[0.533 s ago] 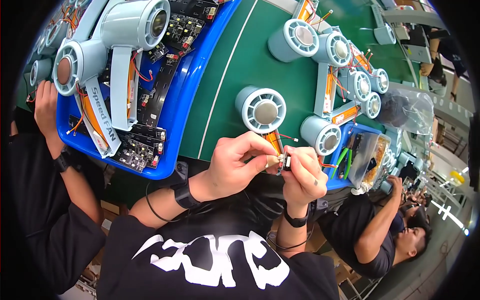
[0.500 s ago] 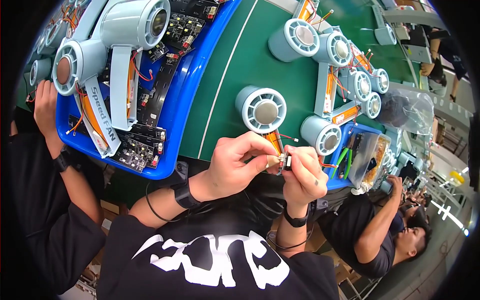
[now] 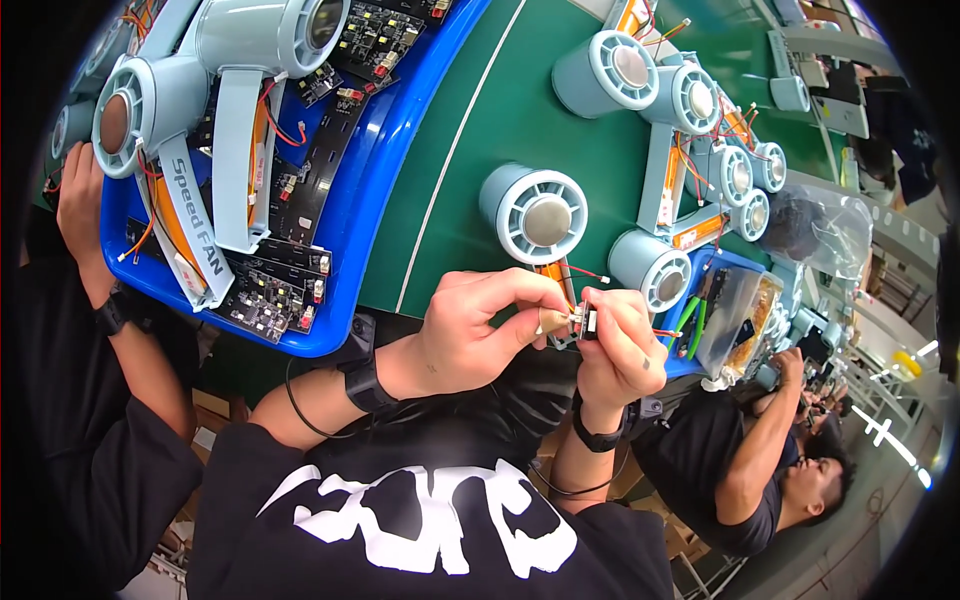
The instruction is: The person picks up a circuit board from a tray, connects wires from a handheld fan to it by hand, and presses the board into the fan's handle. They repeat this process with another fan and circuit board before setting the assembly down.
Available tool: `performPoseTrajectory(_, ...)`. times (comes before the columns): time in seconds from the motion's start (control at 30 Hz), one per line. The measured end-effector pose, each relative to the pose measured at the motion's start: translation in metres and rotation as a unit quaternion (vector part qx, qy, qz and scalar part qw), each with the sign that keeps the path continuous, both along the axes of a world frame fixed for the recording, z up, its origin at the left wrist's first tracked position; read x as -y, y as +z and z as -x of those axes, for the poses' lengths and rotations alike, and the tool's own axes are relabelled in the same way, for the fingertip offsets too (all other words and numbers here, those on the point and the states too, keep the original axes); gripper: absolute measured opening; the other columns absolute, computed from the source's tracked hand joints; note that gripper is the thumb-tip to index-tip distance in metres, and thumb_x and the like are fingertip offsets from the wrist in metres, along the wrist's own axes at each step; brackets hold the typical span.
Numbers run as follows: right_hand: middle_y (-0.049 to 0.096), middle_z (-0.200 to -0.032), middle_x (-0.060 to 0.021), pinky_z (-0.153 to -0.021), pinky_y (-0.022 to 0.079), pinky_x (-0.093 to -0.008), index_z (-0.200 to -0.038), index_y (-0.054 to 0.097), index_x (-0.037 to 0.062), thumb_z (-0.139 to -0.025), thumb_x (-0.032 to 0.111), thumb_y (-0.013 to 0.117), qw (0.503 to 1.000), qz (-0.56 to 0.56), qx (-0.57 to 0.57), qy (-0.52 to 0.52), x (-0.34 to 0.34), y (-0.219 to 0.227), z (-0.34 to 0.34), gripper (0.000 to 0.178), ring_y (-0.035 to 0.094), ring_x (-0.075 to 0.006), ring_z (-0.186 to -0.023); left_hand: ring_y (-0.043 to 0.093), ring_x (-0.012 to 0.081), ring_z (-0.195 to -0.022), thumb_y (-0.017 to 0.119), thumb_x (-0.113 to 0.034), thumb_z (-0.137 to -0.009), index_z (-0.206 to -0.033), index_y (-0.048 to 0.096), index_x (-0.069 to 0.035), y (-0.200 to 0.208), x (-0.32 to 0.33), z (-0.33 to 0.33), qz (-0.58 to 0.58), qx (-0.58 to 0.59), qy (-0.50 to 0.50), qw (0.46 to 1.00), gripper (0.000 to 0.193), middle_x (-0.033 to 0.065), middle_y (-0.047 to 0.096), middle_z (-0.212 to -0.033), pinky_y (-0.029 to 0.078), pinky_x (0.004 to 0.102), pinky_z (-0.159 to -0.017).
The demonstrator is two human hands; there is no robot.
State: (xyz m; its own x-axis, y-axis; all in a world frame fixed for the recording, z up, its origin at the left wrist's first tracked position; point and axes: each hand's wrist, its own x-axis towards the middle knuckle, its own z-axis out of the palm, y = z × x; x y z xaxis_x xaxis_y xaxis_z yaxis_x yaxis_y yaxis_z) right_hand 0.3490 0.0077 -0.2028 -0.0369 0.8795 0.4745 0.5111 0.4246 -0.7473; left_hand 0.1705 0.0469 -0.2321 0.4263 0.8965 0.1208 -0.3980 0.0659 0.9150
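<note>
My left hand (image 3: 465, 330) pinches a small wire plug between thumb and forefinger, with a tan cover on a fingertip. It meets the edge of a small black circuit board (image 3: 589, 322), which my right hand (image 3: 622, 352) grips between thumb and fingers. Whether the plug is seated in the board, I cannot tell. Just beyond my fingers lies a light-blue handheld fan body (image 3: 535, 215), its round grille facing me. An orange battery (image 3: 551, 273) shows in its handle, partly hidden by my hands. A thin lead with a white plug (image 3: 604, 279) sticks out beside it.
On the left, a blue tray (image 3: 345, 290) holds fan bodies and black circuit boards; a co-worker's hand (image 3: 78, 210) is beside it. Several fan bodies (image 3: 650, 268) lie right on the green table (image 3: 420, 225). Green-handled pliers (image 3: 697, 325) lie in another blue tray. Another person (image 3: 760, 450) sits at right.
Both hands, still joined at the plug and board, have shifted slightly right in the picture. The table items also shift a little with the view.
</note>
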Motion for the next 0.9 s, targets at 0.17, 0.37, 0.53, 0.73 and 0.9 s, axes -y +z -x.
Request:
performPoseTrajectory(0.17, 0.073, -0.102, -0.0179, -0.070, 0.057, -0.0367, -0.101, 0.072, -0.0026, -0.065, -0.002, 0.082, 1.000, 0.003, 0.001, 0.007, 0.000, 0.000, 0.001, 0.037, 0.069, -0.0325, -0.083, 0.068, 0.0159, -0.069, 0.063, -0.002, -0.098, -0.102, 0.062, 0.007, -0.003, 0.002, -0.002, 0.004, 0.015, 0.014, 1.000, 0.010, 0.0146, 0.069, -0.086, 0.054, 0.0260, -0.060)
performPoseTrajectory(0.37, 0.074, -0.103, -0.0178, -0.070, 0.056, -0.0365, -0.102, 0.073, -0.0006, -0.065, 0.000, 0.082, 1.000, -0.004, 0.004, 0.005, 0.001, -0.004, 0.002, 0.038, 0.068, -0.0323, -0.083, 0.067, 0.0153, -0.070, 0.063, -0.004, -0.098, -0.101, 0.061, 0.007, -0.003, 0.002, -0.001, 0.014, 0.029, 0.001, 0.999, 0.011, 0.0129, 0.068, -0.084, 0.054, 0.0257, -0.060)
performPoseTrajectory(0.53, 0.074, -0.104, -0.0175, -0.071, 0.056, -0.0360, -0.102, 0.073, 0.0016, -0.067, 0.001, 0.082, 1.000, -0.018, 0.005, 0.009, 0.000, -0.007, 0.004, 0.036, 0.068, -0.0319, -0.083, 0.068, 0.0135, -0.067, 0.064, -0.001, -0.095, -0.103, 0.063, 0.004, -0.009, 0.004, 0.001, 0.017, 0.030, 0.001, 0.999, 0.009, 0.0092, 0.070, -0.081, 0.054, 0.0254, -0.059)
performPoseTrajectory(0.73, 0.074, -0.104, -0.0171, -0.071, 0.056, -0.0361, -0.102, 0.073, 0.0022, -0.068, 0.001, 0.082, 1.000, -0.016, -0.003, 0.005, 0.001, -0.010, 0.009, 0.035, 0.068, -0.0315, -0.082, 0.067, 0.0144, -0.071, 0.064, -0.006, -0.098, -0.099, 0.060, 0.006, -0.008, 0.004, 0.005, 0.022, 0.028, -0.012, 0.999, 0.012, 0.0109, 0.067, -0.084, 0.055, 0.0252, -0.060)
performPoseTrajectory(0.9, 0.074, -0.102, -0.0173, -0.071, 0.057, -0.0372, -0.102, 0.073, 0.0011, -0.067, 0.001, 0.082, 1.000, -0.001, 0.005, -0.006, 0.004, -0.008, 0.010, 0.036, 0.068, -0.0318, -0.082, 0.068, 0.0147, -0.071, 0.064, -0.006, -0.098, -0.099, 0.060, 0.006, -0.009, 0.004, 0.004, 0.020, 0.024, -0.010, 0.999, 0.013, 0.0114, 0.067, -0.086, 0.055, 0.0251, -0.060)
